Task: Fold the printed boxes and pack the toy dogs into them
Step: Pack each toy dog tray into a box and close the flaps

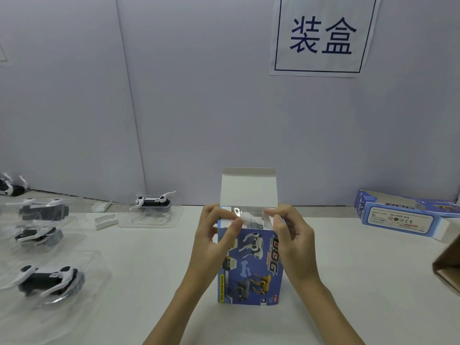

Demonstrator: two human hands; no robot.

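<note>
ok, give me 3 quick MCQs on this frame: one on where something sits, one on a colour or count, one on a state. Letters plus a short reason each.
1. Where does the second printed box lie?
A. Far right of the table, on its side
B. Far left, among the trays
C. Under the upright box

2. What is the main colour of the upright box front?
A. Red
B. Blue
C. Green

3. What is the state of the upright box's top flap?
A. Tucked shut
C. Torn off
B. Standing open

Answers:
1 A: it rests by the wall at the right edge, away from the toy dogs in clear trays.
2 B: the printed panel is blue with dog pictures.
3 B: the white flap stands up while the left hand and right hand pinch the top edges.
</note>
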